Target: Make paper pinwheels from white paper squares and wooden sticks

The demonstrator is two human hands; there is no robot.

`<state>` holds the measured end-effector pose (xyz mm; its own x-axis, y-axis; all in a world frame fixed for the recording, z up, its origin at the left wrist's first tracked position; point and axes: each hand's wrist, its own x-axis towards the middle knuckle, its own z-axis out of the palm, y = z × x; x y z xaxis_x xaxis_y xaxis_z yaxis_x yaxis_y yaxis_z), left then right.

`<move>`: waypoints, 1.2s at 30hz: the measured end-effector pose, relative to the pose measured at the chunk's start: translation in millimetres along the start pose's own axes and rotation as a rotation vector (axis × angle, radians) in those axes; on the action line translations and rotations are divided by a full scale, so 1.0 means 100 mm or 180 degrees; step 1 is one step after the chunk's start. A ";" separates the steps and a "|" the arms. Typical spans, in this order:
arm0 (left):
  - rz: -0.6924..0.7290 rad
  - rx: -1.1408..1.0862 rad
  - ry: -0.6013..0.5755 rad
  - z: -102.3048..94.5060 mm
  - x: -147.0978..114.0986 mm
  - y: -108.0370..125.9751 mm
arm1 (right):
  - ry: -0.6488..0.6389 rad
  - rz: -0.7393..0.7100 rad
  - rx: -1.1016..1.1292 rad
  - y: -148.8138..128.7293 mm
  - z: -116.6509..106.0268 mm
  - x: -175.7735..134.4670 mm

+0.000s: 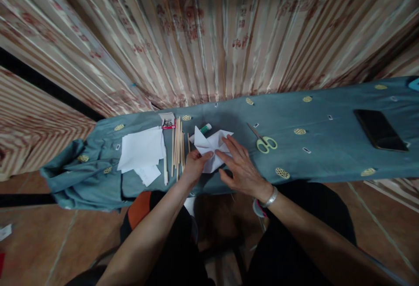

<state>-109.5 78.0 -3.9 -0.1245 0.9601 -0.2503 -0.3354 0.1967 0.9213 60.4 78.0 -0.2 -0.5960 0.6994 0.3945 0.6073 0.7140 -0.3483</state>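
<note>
Probably light and easily creased, the white pinwheel-shaped folded paper (216, 143) over the teal patterned cloth (322, 159) suits gentle holding near its centre, where the left hand (194, 167) pinches and the loosely spread right hand (241, 167) touches.

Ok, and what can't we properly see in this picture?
Head view, hidden: part of the green-and-white tube, behind the folded paper.
Head view, hidden: some fingertips of the left hand, by the hand itself and the paper.
Head view, too small: what the silver bits are.
Head view, cut off: the blue thing, by the right edge.
</note>
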 end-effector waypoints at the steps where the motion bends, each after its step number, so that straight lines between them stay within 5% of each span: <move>1: 0.0018 -0.0011 0.0003 0.00 0.00 0.00 | 0.0023 -0.0028 -0.0009 0.00 0.00 0.00; 29: -0.0036 -0.0072 0.0196 0.00 0.05 -0.05 | 0.0322 0.0157 0.0553 -0.01 -0.06 0.03; 32: 0.0060 -0.0028 0.0238 -0.01 0.07 -0.05 | 0.0641 0.0436 0.0776 0.04 -0.11 0.05; 36: 0.0175 0.0038 0.0283 -0.03 0.09 -0.05 | 0.0958 0.1377 0.1382 0.15 -0.13 0.07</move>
<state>-112.0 84.6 -11.6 -0.2249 0.9483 -0.2241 -0.3148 0.1469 0.9377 72.1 93.0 8.0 -0.1369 0.9303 0.3404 0.4547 0.3643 -0.8127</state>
